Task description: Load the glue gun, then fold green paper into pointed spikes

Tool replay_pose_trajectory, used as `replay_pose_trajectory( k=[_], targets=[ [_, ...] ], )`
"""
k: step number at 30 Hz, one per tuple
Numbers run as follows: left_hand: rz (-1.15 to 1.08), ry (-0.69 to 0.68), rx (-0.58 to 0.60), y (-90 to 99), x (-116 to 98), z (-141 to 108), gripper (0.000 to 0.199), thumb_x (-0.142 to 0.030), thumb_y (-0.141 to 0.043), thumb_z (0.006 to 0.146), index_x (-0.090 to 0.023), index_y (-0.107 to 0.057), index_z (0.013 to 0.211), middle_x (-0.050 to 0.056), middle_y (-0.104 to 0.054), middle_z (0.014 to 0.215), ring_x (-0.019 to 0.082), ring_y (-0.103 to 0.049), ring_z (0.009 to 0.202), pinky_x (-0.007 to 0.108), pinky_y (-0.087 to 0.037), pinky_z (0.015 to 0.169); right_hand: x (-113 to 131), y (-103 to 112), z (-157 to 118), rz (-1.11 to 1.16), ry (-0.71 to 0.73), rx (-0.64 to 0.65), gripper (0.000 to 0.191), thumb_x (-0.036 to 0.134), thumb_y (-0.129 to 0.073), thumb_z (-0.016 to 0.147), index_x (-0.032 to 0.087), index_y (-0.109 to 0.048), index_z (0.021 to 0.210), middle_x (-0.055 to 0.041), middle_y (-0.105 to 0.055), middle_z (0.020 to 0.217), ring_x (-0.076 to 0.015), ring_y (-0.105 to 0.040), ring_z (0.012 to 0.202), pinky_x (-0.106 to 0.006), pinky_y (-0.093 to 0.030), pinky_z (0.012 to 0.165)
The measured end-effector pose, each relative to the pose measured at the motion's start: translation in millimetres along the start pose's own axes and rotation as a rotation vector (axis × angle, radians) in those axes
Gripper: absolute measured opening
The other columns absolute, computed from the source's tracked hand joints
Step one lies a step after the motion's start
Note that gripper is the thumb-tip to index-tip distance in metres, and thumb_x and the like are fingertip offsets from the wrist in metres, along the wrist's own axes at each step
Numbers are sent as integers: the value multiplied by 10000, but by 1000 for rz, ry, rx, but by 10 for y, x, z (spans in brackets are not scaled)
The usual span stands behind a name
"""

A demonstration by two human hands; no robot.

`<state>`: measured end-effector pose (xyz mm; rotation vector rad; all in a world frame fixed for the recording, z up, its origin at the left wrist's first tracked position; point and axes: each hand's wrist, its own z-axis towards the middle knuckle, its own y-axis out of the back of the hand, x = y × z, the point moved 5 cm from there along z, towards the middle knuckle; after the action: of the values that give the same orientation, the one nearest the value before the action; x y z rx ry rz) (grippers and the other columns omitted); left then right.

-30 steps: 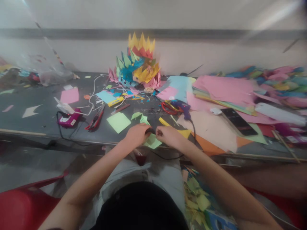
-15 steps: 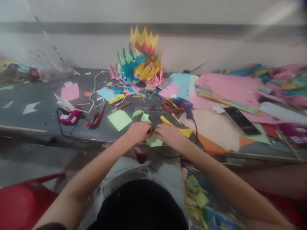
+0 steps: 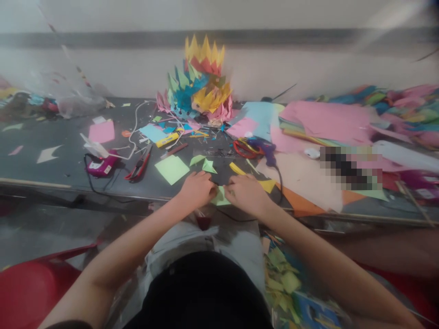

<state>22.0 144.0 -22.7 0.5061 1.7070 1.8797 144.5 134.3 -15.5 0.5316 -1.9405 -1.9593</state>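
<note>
A small light green piece of paper [image 3: 221, 196] lies at the table's front edge between my two hands. My left hand [image 3: 198, 186] is closed on its left side, fingers curled. On its right side my right hand [image 3: 244, 191] pinches the paper, knuckles up. My fingertips partly hide the paper, so its folds are hard to make out. Just beyond my left hand sit a folded green paper piece [image 3: 208, 166] and a flat green sheet [image 3: 172, 169]. A yellow paper strip [image 3: 237, 169] rests beyond my right hand.
Red-handled pliers [image 3: 139, 164], a purple power socket [image 3: 102, 164] and a yellow cutter [image 3: 167, 140] lie left. A purple glue gun [image 3: 267, 151] with its cord is to the right. Folded-paper crowns [image 3: 206, 91] stand at the back; pink sheets [image 3: 325, 123] are stacked right.
Both hands have shifted slightly, with fingers now lower over the green paper. The paper lies a little higher and shows less below my hands.
</note>
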Motion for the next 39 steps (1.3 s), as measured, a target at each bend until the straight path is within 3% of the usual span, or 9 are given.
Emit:
replay_pose_trajectory(
  k=[6, 9, 12, 16, 19, 22, 29, 35, 39],
  targets=[
    [-74, 56, 38, -22, 5, -36, 214, -285, -484, 858, -201, -648, 966, 53, -624, 863, 211, -577, 881, 308, -417, 725, -175, 5, 25, 84, -46, 77, 292, 267, -477, 845, 204, -715, 689, -39, -655, 771, -161, -575, 738, -304, -314, 700],
    [-133, 210, 71, -43, 53, -76, 271, -315, -498, 851, -173, -557, 1074, 69, -643, 930, 208, -614, 815, 297, -437, 665, -161, -13, 93, 81, -46, 69, 310, 314, -486, 862, 172, -686, 671, -54, -656, 784, -174, -589, 760, -302, -329, 700],
    [-175, 359, 137, -86, 109, -123, 217, -374, -510, 836, -191, -578, 931, 50, -661, 824, 203, -627, 715, 271, -420, 564, -147, -51, 142, 112, -92, 50, 266, 333, -532, 839, 168, -647, 664, -50, -651, 753, -164, -590, 705, -274, -331, 616],
    [-181, 370, 111, -86, 131, -116, 164, -352, -508, 832, -217, -595, 798, 22, -653, 750, 188, -623, 692, 249, -402, 538, -118, -78, 124, 246, -131, 27, 146, 273, -532, 833, 217, -666, 820, -17, -678, 806, -151, -603, 725, -240, -338, 565],
    [-161, 312, 21, -49, 131, -76, 113, -281, -517, 830, -208, -602, 822, 27, -648, 821, 173, -616, 727, 243, -413, 561, -53, -70, 97, 269, -75, 36, 226, 249, -494, 859, 243, -671, 1000, -32, -693, 927, -165, -615, 832, -239, -384, 641],
    [-131, 177, -7, -47, 102, -38, 152, -239, -483, 859, -189, -620, 815, 36, -630, 854, 164, -608, 774, 245, -435, 618, -3, -76, 90, 216, -35, 74, 280, 273, -453, 889, 252, -658, 1079, -50, -690, 922, -177, -623, 838, -246, -401, 659],
    [-36, -67, 3, -74, 68, -69, 307, -314, -402, 918, -165, -667, 877, 61, -603, 890, 170, -578, 844, 269, -452, 716, -11, -117, 89, 233, -57, 44, 299, 237, -446, 883, 236, -647, 1105, -54, -691, 998, -182, -623, 905, -256, -435, 736],
    [-24, -134, 16, -41, 118, -139, 375, -332, -345, 934, -159, -676, 899, 69, -584, 953, 183, -552, 886, 301, -457, 743, -3, -113, 121, 214, -49, 82, 334, 247, -440, 875, 257, -633, 1147, -65, -700, 980, -196, -637, 884, -270, -455, 720],
    [-109, -186, 6, -29, 178, -243, 393, -345, -325, 939, -165, -673, 967, 71, -578, 1035, 191, -531, 955, 335, -443, 834, -34, -93, 168, 362, -95, 94, 310, 274, -468, 843, 243, -681, 1067, -38, -702, 1029, -195, -645, 907, -259, -473, 731]
  ],
)
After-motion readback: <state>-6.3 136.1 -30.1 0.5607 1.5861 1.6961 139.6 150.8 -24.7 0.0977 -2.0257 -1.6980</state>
